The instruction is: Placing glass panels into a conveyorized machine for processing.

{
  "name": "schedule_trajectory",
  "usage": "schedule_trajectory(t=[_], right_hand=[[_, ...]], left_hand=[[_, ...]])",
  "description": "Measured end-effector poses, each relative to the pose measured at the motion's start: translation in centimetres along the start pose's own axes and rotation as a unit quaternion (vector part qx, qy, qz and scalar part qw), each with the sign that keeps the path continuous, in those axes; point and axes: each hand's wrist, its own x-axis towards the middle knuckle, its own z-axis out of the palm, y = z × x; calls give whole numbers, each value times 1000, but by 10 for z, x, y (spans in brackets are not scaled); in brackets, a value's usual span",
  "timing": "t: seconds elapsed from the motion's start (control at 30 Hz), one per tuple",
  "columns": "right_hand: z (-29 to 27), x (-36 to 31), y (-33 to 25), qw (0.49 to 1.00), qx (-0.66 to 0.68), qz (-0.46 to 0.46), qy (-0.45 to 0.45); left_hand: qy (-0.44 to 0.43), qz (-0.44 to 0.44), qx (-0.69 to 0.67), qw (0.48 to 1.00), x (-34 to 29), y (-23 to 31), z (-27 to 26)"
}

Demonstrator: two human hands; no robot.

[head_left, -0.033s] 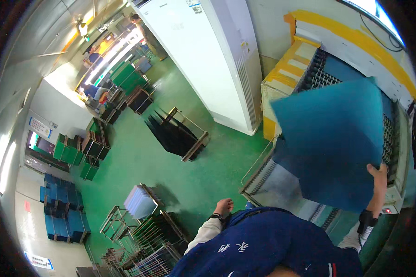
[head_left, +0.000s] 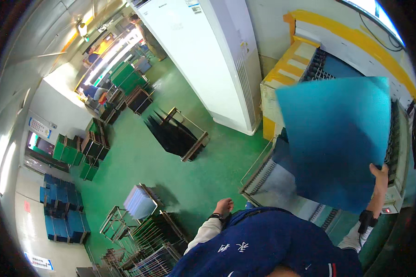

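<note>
A large thin teal-blue sheet is held up in front of me at the right. My right hand is closed on its lower right edge, thumb on the near face. Behind the sheet lies a machine with a bed of dark rollers, mostly hidden by it. Below the sheet's left side is a rack with toothed rails and a pale sheet in it. By my waist on the left, my left hand is loosely closed with nothing in it.
A tall white cabinet-like unit stands ahead, beside a yellow-taped box. On the green floor are a rack of black sheets and wire racks at the near left. Blue stacks line the left wall. People work far off.
The teal sheet has turned slightly, its top edge now more level and its upper left corner a little further right and up. My right hand moved slightly with it. The left hand stayed still.
</note>
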Motion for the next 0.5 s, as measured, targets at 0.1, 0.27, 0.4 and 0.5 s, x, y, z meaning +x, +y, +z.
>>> schedule_trajectory(t=[0.1,0.27,0.4,0.5], right_hand=[[-31,18,65,981,-87,-85,151],[-28,7,106,953,-193,-175,153],[-15,22,145,984,63,-108,128],[10,25,142,951,299,-32,73]], left_hand=[[-80,-37,-1,996,27,-5,-31],[-23,-38,23,999,27,-2,-15],[-35,-12,19,999,30,-5,-27],[-39,-27,-1,999,32,-4,-27]])
